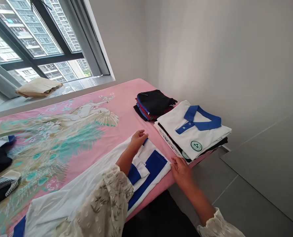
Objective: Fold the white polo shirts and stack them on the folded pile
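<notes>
A white garment with blue panels (152,166), probably a long-sleeved shirt, lies lengthwise along the bed's near edge, partly folded. My left hand (137,140) is over its far edge, near a small blue patch, with the fingers loosely curled and a little apart; nothing shows between them. At the near right corner of the garment, my right hand (182,171) pinches the white edge between thumb and fingers. My left sleeve hides part of the cloth. Just beyond my hands sits a stack of folded shirts, topped by a white polo shirt with a blue collar (183,131) and a round green badge.
Behind the polo stack is a smaller pile of dark folded clothes (156,102). Loose black and white clothes (0,158) lie at the left. A pink bedsheet (126,108) with a bird print covers the bed. A paper-like bag (39,87) rests on the windowsill.
</notes>
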Demonstrator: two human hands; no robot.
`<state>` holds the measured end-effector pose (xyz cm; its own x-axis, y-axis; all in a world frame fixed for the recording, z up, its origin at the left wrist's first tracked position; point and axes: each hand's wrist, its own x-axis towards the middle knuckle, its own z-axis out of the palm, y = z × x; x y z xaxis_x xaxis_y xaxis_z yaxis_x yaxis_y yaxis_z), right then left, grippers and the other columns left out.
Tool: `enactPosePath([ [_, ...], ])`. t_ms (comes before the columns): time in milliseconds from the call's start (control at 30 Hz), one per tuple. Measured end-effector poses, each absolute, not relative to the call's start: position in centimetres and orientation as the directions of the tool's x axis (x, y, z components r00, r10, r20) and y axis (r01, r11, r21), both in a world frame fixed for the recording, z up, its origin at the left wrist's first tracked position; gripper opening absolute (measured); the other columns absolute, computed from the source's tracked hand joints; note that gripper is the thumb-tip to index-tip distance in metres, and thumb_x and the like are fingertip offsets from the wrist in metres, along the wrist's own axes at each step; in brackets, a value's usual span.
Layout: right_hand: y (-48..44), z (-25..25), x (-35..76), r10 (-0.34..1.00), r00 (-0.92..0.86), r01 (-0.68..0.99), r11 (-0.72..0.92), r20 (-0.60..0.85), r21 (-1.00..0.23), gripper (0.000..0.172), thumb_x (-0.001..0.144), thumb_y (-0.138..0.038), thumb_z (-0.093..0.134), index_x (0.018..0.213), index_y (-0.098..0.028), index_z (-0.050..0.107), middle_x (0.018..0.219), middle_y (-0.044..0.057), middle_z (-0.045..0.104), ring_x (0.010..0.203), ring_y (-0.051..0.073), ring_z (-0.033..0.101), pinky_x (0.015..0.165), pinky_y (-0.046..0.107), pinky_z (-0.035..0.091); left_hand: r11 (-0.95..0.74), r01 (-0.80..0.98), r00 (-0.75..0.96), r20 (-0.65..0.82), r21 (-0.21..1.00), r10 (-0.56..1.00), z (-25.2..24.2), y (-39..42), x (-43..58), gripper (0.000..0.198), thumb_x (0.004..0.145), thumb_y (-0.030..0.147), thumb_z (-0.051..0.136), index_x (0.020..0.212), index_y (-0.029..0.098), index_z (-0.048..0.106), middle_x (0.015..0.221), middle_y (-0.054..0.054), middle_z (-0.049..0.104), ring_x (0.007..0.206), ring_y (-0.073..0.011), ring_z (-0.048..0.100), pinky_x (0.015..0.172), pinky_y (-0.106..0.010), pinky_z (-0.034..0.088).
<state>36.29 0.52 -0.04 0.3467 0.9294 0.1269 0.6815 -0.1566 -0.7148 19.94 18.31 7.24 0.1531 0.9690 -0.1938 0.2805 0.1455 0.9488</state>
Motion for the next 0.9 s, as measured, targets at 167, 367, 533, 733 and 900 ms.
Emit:
enactPosePath([
  [167, -0.2, 2.1, 32.8, 0.972, 0.120, 0.590, 0.095, 0.204, -0.802, 0.018, 0.088, -0.022, 0.044, 0.096, -0.023, 0.060, 0.094, 0.005, 0.064, 0.089, 0.020, 0.059, 0.084, 0.033, 0.047, 0.023, 0.470, 0.095, -0.076, 0.882, 0.993, 8.7, 13.9, 10.8, 0.035, 0.067, 0.038, 0.069, 0.095, 0.019, 0.066, 0.109, -0.008, 0.067, 0.111, -0.0261, 0.056, 0.101, -0.043, 0.039],
  [367, 4.2, 1.9, 31.8, 0.953, -0.146, 0.708, 0.288, 0.266, -0.645, 0.033, 0.082, -0.005, 0.040, 0.100, -0.020, 0.063, 0.104, 0.005, 0.065, 0.104, 0.020, 0.052, 0.094, 0.034, 0.040, 0.033, 0.860, -0.046, 0.012, 0.509, 0.999, 8.1, 4.7, -2.3, 0.038, 0.078, 0.049, 0.052, 0.103, 0.024, 0.065, 0.112, -0.004, 0.068, 0.074, -0.0190, 0.064, 0.080, -0.038, 0.051],
  [533, 7.6, 0.9, 33.3, 0.946, -0.303, 0.837, 0.320, 0.112, -0.444, 0.044, 0.079, -0.002, 0.040, 0.113, -0.020, 0.062, 0.115, 0.006, 0.063, 0.115, 0.022, 0.045, 0.099, 0.035, 0.033, 0.083, 0.887, -0.078, -0.030, 0.454, 0.996, 6.0, -0.9, -7.9, 0.039, 0.078, 0.048, 0.050, 0.103, 0.023, 0.066, 0.110, -0.005, 0.069, 0.091, -0.0221, 0.065, 0.075, -0.033, 0.053],
  [733, 9.3, 1.5, 33.9, 0.929, -0.368, 0.903, 0.363, 0.023, -0.230, 0.024, 0.074, -0.013, 0.051, 0.090, -0.020, 0.067, 0.096, 0.009, 0.062, 0.099, 0.024, 0.048, 0.088, 0.034, 0.036, 0.087, 0.883, -0.074, -0.045, 0.462, 0.996, 4.0, -1.3, -9.4, 0.039, 0.078, 0.037, 0.049, 0.108, 0.018, 0.064, 0.108, -0.008, 0.069, 0.098, -0.0227, 0.063, 0.085, -0.036, 0.051],
  [900, 9.8, 1.2, 34.4, 0.976, -0.211, 0.914, 0.178, -0.053, -0.364, 0.018, 0.073, -0.025, 0.054, 0.087, -0.019, 0.063, 0.088, 0.006, 0.064, 0.092, 0.021, 0.053, 0.078, 0.029, 0.037, 0.059, 0.883, -0.078, 0.020, 0.465, 0.997, 3.5, -1.4, -9.1, 0.038, 0.080, 0.032, 0.045, 0.112, 0.020, 0.061, 0.115, -0.008, 0.065, 0.109, -0.0235, 0.057, 0.093, -0.040, 0.046],
])
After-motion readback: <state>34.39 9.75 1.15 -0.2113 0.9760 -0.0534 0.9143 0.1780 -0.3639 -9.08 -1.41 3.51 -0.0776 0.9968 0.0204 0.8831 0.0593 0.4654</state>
